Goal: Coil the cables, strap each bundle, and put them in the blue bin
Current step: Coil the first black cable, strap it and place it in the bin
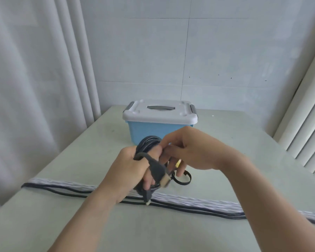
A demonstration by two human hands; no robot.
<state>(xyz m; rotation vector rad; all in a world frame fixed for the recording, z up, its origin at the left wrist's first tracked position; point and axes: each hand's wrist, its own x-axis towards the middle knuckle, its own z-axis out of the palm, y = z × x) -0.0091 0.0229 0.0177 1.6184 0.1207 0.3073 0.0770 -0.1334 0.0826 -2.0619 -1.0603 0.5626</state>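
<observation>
My left hand (130, 171) grips a coiled dark grey cable bundle (148, 142) above the table's middle. One dark plug (157, 170) sticks out over my fingers and a second plug end (147, 196) hangs below. My right hand (185, 148) pinches at the top of the coil, and a thin black strap loop (185, 178) dangles under its fingers. Behind the hands stands the blue bin (144, 130) with its white lid (159, 112) shut and grey latches down.
Several more cables, dark and white braided (198, 203), lie stretched across the pale table (62, 160) from left to right. A curtain hangs at the left, blinds (309, 139) at the right, and a tiled wall stands behind the bin.
</observation>
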